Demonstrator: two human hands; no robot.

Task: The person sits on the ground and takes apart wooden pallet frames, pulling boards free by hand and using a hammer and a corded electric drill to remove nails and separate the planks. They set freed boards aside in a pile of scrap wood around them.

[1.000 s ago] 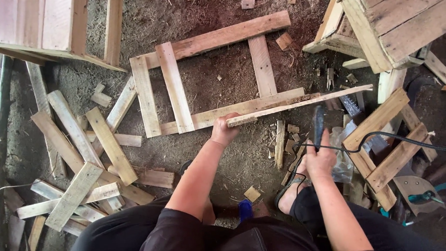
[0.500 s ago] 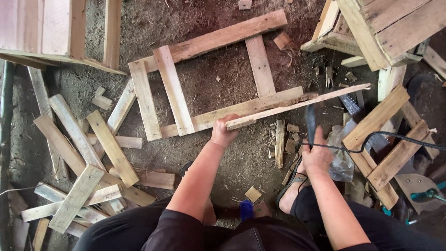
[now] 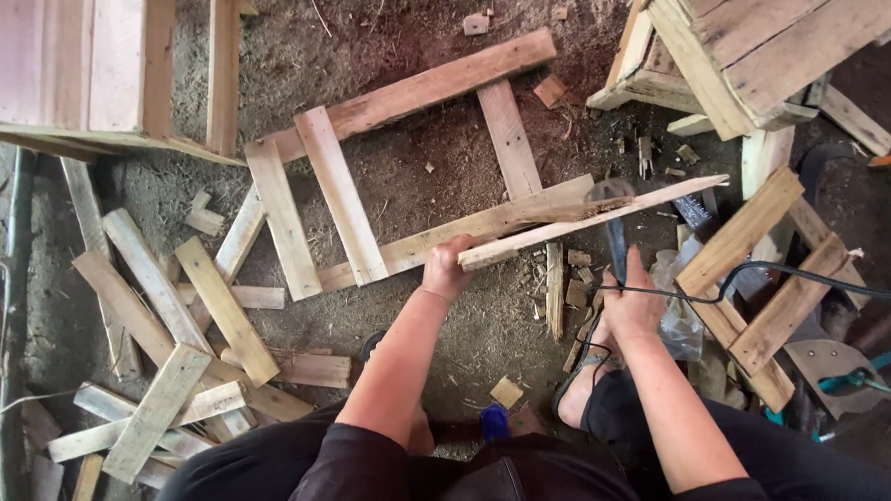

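Note:
My left hand (image 3: 449, 267) grips the near end of a thin wooden slat (image 3: 604, 215) that slants up to the right. The slat lies over the near rail of a ladder-like wooden frame (image 3: 413, 90) on the dirt floor. My right hand (image 3: 632, 304) holds the handle of a hammer (image 3: 615, 235), its head up against the slat where it crosses the rail. A foot in a sandal (image 3: 583, 375) sits below my right hand.
Loose planks (image 3: 158, 313) are piled at the left. A pale wooden crate (image 3: 87, 71) stands upper left, another crate (image 3: 767, 36) upper right. A slatted frame (image 3: 768, 287) and a black cable (image 3: 797, 275) lie to the right, with small offcuts scattered about.
The slat's far end has lifted slightly and the hammer head has moved up against it. Both hands stay in much the same place.

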